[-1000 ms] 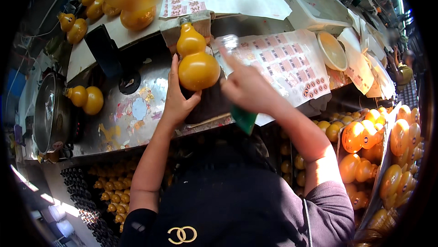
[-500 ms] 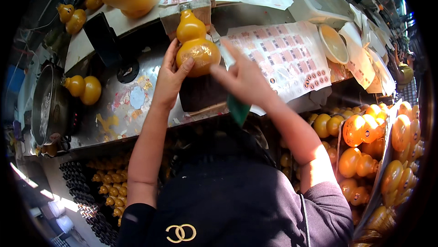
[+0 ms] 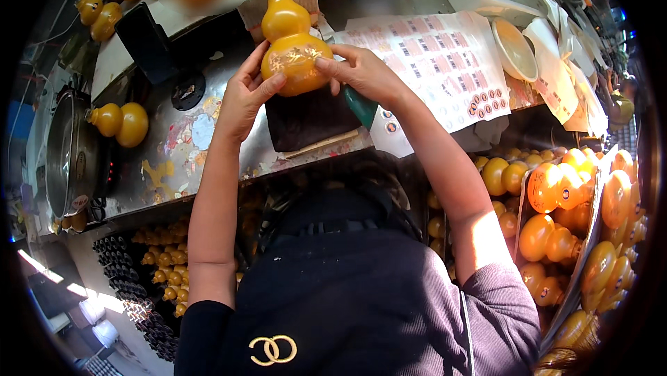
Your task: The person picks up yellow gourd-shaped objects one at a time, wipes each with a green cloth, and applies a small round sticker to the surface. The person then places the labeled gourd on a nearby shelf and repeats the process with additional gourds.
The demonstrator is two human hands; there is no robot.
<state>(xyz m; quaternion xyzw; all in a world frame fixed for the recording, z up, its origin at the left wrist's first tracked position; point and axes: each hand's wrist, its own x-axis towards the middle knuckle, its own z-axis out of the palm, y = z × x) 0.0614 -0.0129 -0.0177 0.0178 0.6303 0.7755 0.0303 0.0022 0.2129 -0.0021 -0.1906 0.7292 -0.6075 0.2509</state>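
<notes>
Between my two hands rests a glossy yellow gourd-shaped bottle (image 3: 295,53), its narrow neck pointing away from me and gold markings across its wide lower bulb. My left hand (image 3: 248,94) grips the bulb's left side, thumb on the front. On the right side, my right hand (image 3: 361,76) presses its thumb to the bulb, with its fingers curled behind. A green pointed object (image 3: 360,107) hangs below my right hand; whether that hand holds it I cannot make out. Under the bottle's neck lies a beige folded cloth (image 3: 251,13), and a dark pad (image 3: 299,124) sits below the bulb.
Sheets of printed stickers (image 3: 445,63) cover the bench's right side, beside a round bowl (image 3: 514,49). At left are another gourd bottle (image 3: 125,124), a metal pan (image 3: 69,153) and a dark phone-like slab (image 3: 144,42). Boxed gourd bottles (image 3: 549,237) stand below right.
My right hand, blurred and off to the bottle's right before, now touches the lower bulb. The gold markings show more plainly. The whole view has shifted slightly.
</notes>
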